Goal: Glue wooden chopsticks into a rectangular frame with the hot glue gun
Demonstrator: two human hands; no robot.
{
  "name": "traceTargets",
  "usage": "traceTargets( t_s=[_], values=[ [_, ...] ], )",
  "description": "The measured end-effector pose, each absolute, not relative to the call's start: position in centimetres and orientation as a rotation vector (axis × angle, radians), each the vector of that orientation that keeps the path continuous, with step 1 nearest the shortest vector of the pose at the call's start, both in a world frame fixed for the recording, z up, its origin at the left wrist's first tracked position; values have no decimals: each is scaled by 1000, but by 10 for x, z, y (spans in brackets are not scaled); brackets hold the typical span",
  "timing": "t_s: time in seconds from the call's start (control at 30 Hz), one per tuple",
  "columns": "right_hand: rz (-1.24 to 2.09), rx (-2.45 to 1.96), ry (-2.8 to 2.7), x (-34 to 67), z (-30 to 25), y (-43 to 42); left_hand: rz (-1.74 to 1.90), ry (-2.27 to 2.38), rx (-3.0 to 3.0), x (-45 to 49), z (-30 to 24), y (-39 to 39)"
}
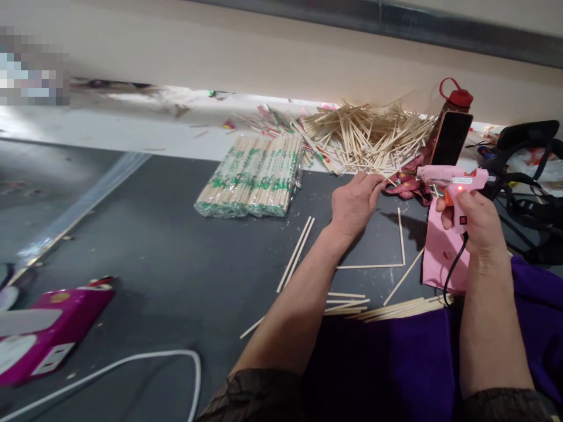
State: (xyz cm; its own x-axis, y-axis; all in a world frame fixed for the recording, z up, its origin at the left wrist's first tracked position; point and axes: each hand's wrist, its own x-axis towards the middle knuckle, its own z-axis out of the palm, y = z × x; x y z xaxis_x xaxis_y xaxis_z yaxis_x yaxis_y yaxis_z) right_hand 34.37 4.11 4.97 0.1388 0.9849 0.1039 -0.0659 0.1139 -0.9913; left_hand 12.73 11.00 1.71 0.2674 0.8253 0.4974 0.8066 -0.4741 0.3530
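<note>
My right hand (481,220) grips a pink hot glue gun (457,179), whose small light glows red. The gun's nozzle points left, toward my left hand (355,202). Fingers pinched together, my left hand holds a thin wooden stick (390,178) near the edge of the stick pile; most of that stick is hidden. Just below the hands, two sticks (402,237) meet at a corner on the dark mat (211,269). A pair of parallel sticks (295,255) lies left of my forearm. Several more sticks (396,309) lie along the near edge.
A large loose heap of sticks (369,135) lies at the back. Plastic-wrapped stick bundles (253,176) sit left of it. A phone (451,139) leans before a red-capped bottle (460,97). A magenta box (57,328) and white cable (132,356) are at left; a black cord (453,266) hangs from the gun.
</note>
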Motion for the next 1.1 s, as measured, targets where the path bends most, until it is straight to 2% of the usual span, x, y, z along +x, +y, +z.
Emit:
traceTargets(
  t_s=[1.1],
  values=[
    [1082, -1098, -1057, 339, 44, 46, 1145, 1492, 2432, 131, 14, 109]
  ],
)
